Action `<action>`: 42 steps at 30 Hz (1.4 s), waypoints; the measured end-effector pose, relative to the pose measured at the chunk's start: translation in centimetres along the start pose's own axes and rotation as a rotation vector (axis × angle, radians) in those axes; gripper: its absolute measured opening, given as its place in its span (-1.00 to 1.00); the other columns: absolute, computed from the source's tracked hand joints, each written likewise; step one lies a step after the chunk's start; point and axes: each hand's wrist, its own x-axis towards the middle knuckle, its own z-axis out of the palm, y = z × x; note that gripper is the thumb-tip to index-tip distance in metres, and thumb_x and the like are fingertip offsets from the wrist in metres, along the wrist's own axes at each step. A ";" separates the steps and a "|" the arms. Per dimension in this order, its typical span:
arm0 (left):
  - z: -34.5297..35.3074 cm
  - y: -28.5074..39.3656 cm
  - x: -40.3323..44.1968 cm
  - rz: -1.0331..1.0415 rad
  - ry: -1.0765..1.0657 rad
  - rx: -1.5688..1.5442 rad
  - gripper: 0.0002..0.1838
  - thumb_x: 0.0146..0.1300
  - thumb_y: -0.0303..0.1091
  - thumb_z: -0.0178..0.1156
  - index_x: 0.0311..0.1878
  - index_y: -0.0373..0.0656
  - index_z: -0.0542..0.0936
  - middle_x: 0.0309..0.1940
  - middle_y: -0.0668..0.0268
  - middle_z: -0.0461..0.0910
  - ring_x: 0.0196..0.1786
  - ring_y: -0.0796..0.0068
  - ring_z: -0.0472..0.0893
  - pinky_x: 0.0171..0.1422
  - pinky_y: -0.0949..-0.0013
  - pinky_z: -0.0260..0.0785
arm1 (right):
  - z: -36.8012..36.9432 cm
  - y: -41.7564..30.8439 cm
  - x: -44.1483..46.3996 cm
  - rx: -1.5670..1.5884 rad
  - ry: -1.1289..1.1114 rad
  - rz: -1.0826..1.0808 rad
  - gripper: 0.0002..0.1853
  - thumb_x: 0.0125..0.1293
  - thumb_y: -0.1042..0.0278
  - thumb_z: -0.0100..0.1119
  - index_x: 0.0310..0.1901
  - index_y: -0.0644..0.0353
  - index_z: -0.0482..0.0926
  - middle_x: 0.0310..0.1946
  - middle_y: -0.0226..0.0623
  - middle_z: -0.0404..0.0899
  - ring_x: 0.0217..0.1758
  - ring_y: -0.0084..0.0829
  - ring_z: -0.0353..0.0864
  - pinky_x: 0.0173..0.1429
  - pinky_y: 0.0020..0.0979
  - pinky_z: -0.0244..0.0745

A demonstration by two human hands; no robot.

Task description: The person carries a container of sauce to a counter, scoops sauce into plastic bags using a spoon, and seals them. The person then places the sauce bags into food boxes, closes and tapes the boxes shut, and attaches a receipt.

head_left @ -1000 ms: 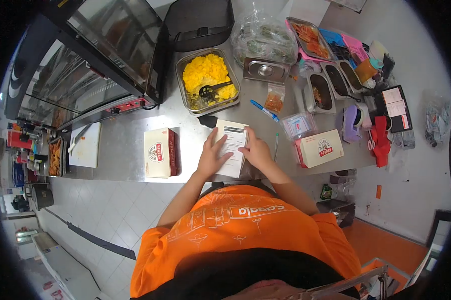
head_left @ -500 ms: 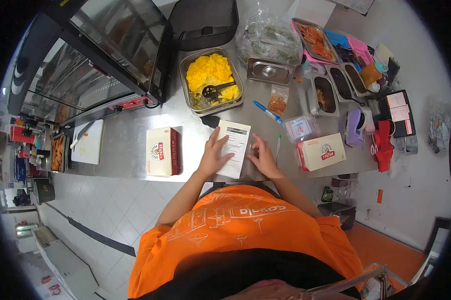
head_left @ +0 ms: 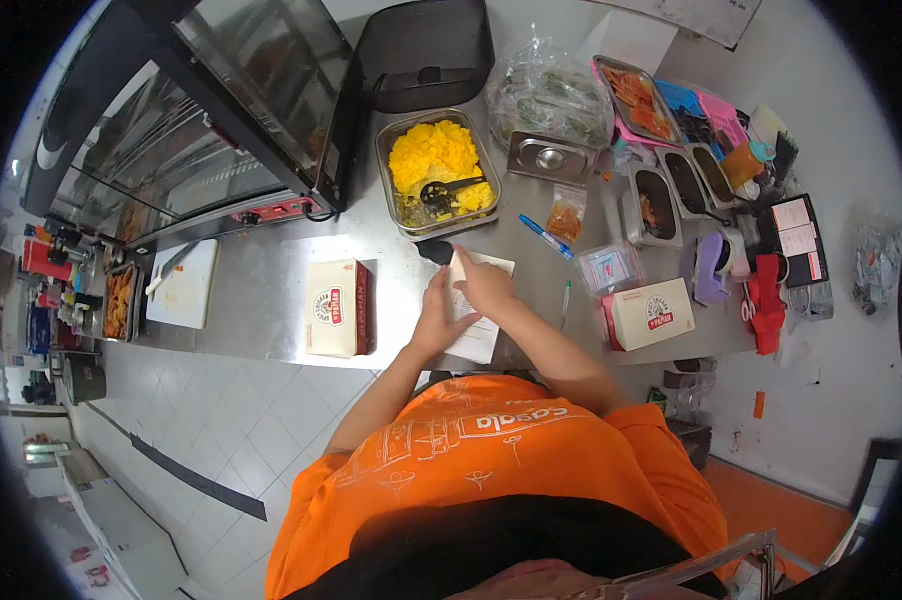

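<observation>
A cream sheet of paper (head_left: 479,343), with print that showed earlier, lies on the steel counter in front of me, mostly covered by my hands. My left hand (head_left: 437,318) rests along its left side, fingers stretched forward and thumb apart. Across the sheet reaches my right hand (head_left: 485,286), its fingers closed at the paper's upper left edge; the fingertips are partly hidden. Just beyond them is a black rounded object (head_left: 434,251) whose kind I cannot make out. To the left stands a closed Paman chicken box (head_left: 333,308), and another printed box (head_left: 653,314) sits to the right.
A steel pan of yellow food (head_left: 433,155) with a black slotted spoon (head_left: 453,190) stands ahead. Right of it are a blue marker (head_left: 545,236), a spice bag (head_left: 566,212), a green pen (head_left: 567,300) and steel containers (head_left: 653,205). A glass display cabinet (head_left: 241,110) stands left, near a cutting board (head_left: 183,285).
My right hand has moved left and forward from beside the paper to its upper left edge, covering most of the print. The camera view has shifted slightly.
</observation>
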 end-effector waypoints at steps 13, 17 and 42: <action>-2.4 -2.9 -3.5 -0.202 -0.094 -0.462 -0.23 0.11 -0.38 0.29 0.34 -0.32 0.12 0.18 0.03 0.35 0.23 0.26 0.36 0.31 0.31 0.20 | 2.9 1.5 -7.0 0.977 -0.231 0.510 -0.50 0.37 0.25 0.00 0.30 0.14 0.21 0.17 -0.20 0.30 0.11 -0.23 0.46 -0.26 -0.24 0.62; -10.9 -1.8 -6.5 -0.294 0.100 -0.384 -0.18 0.09 -0.37 0.30 0.34 -0.40 0.07 0.22 -0.05 0.27 0.30 0.17 0.27 0.38 0.29 0.09 | 0.7 -6.7 -4.7 0.971 -0.318 0.320 -0.50 0.35 0.33 -0.01 0.31 0.09 0.21 0.26 -0.17 0.15 0.14 -0.22 0.42 -0.23 -0.25 0.65; -7.2 9.3 -0.3 -0.057 -0.625 -0.527 -0.21 0.16 -0.33 0.28 0.37 -0.28 0.08 0.17 0.09 0.41 0.22 0.33 0.39 0.28 0.31 0.24 | -6.1 -4.3 -18.8 1.352 0.058 0.435 -0.18 0.35 0.11 0.02 0.45 -0.09 -0.29 0.28 -0.15 0.20 0.20 -0.40 0.33 -0.10 -0.37 0.50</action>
